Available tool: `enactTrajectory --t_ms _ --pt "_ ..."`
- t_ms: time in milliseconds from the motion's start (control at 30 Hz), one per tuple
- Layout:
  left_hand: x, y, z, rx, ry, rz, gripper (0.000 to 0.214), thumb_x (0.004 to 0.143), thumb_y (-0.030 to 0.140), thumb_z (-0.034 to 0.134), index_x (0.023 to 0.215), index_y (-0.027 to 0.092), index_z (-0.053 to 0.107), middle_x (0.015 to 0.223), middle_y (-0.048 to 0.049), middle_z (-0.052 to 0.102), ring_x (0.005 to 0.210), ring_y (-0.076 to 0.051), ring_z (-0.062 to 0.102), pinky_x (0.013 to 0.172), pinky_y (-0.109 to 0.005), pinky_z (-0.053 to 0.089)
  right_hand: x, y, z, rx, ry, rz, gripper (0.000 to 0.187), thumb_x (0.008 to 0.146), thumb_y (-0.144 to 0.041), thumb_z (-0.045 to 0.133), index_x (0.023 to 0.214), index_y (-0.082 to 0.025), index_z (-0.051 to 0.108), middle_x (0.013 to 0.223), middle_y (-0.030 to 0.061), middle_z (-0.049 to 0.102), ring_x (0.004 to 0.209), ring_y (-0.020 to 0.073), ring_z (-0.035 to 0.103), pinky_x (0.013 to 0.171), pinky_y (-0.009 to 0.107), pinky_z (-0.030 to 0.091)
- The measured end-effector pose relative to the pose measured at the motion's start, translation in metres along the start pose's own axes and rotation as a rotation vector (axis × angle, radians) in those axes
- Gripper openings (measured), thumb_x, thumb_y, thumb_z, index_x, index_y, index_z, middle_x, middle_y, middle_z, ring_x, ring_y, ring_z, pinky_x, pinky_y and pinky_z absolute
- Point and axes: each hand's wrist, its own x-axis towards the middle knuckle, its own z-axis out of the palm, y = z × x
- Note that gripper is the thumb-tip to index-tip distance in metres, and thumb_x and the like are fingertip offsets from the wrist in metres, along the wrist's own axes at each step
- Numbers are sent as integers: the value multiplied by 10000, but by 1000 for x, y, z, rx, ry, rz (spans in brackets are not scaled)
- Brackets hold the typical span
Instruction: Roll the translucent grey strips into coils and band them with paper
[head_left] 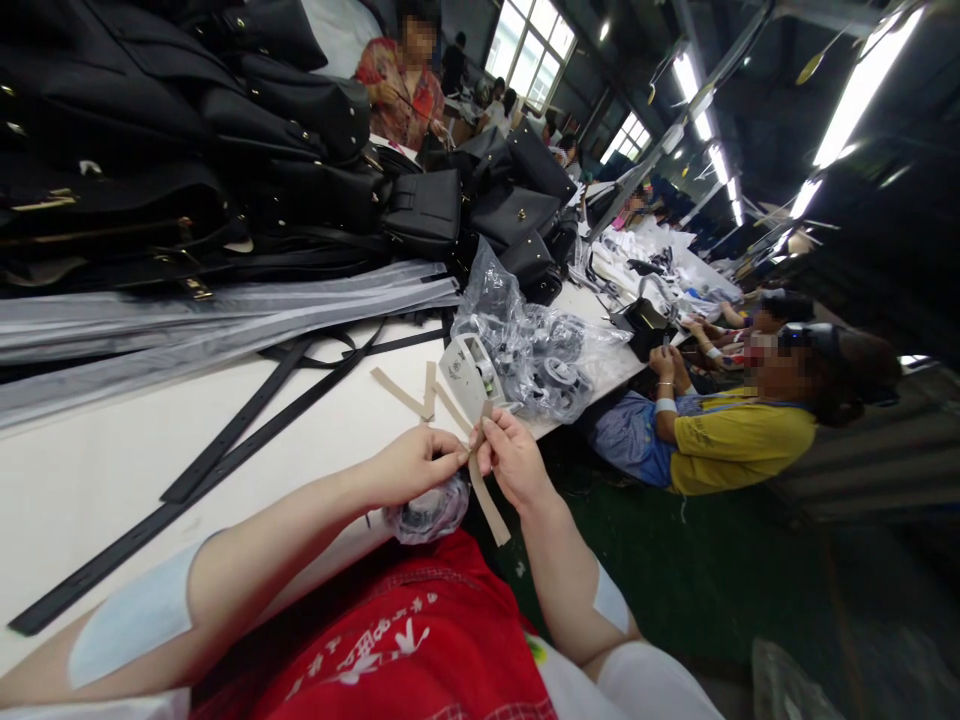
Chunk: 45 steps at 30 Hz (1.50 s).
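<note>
My left hand (416, 465) and my right hand (514, 460) meet near the table's front edge, fingertips pinched together. Between them is a narrow beige strip (489, 508), whose lower end hangs down below my right hand. Its exact material does not show. Just beyond my fingers stands a white tape dispenser (466, 372). More beige strips (405, 393) lie folded or crossed on the table to its left. Under my left hand, a roll wrapped in clear plastic (429, 512) rests at the table edge, partly hidden by the hand.
Long black straps (187, 490) lie on the white table (322, 420), with plastic-wrapped strips (225, 330) behind them. Black bags (424, 210) are piled at the back. A clear plastic bag of rolls (536, 350) sits beyond the dispenser. A co-worker in yellow (739, 440) sits at right.
</note>
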Motion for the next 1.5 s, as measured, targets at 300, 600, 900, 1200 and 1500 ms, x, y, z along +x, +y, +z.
enactTrajectory --t_ms 300,600,900,1200,1500 --pt "3 -10 0 361 199 28 202 750 223 472 629 178 627 606 -15 621 579 -152 531 586 -255 343 1 9 8 -564 40 -165 291 759 -384 711 953 -195 603 551 -80 462 478 79 401 468 194 322" --pt "8 -43 -61 421 252 -258 290 684 392 600 481 189 633 431 1 523 451 -132 402 522 -270 273 43 20 -10 -703 161 -210 297 914 -441 476 922 -201 651 660 -9 665 464 106 532 511 225 423" --pt "8 -36 -72 2 501 -281 515 762 626 523 793 149 715 441 50 389 414 -109 331 426 -244 237 11 -12 -11 -492 103 -296 356 917 -405 530 1208 -219 617 1105 88 676 793 163 672 747 308 560" --pt "20 -47 -52 -133 551 -267 595 734 681 528 828 128 726 417 53 404 399 -106 342 418 -241 238 -25 -20 19 -636 -12 -427 212 891 -241 580 1080 -260 673 843 54 726 753 209 684 754 356 544" --pt "17 -39 -47 8 618 -221 454 793 562 540 850 164 751 544 -3 627 486 -146 506 515 -260 363 -12 19 33 -1043 114 -771 113 874 -136 504 882 -213 585 781 51 618 741 187 587 681 299 462"
